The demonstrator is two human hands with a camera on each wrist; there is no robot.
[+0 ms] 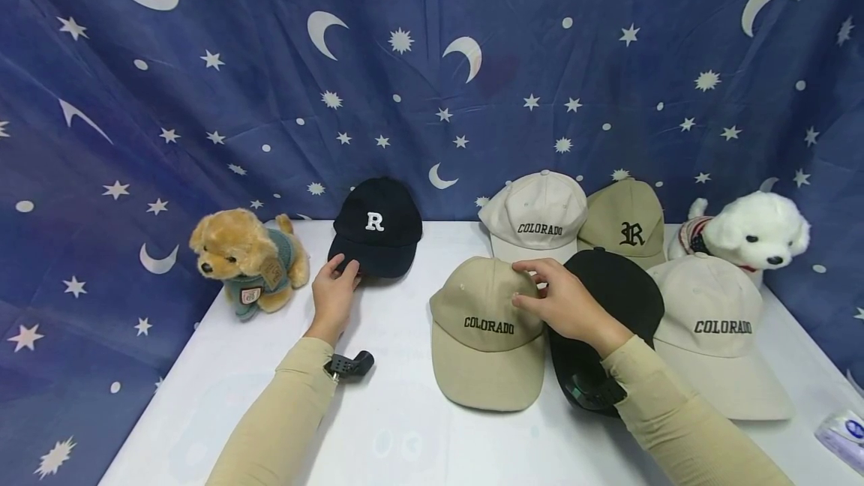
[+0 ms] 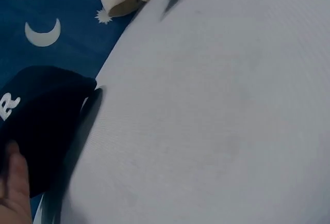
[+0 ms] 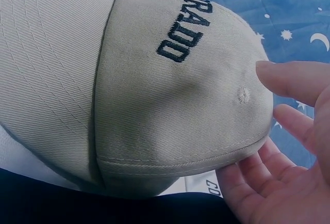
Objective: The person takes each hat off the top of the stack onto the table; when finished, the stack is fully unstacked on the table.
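A black cap [image 1: 379, 217] with a white letter R stands at the back left. My left hand [image 1: 332, 298] holds its brim near the left corner, thumb and fingers at the edge. The left wrist view catches only part of that hand [image 2: 16, 190] against the dark brim. At the middle, my right hand [image 1: 567, 300] grips the side of a khaki cap [image 1: 489, 306] lettered COLORADO. From the right wrist, the thumb [image 3: 294, 79] lies against the crown, while the other fingertips pass behind the rim, hidden.
Right of the khaki cap lie a plain black cap [image 1: 614, 283] and a beige COLORADO cap [image 1: 709, 306]. Behind them are a pale COLORADO cap [image 1: 543, 208] and an olive cap [image 1: 624, 216]. Plush dogs, brown [image 1: 236, 246] and white [image 1: 763, 231], flank the table; a package [image 1: 844, 437] lies far right.
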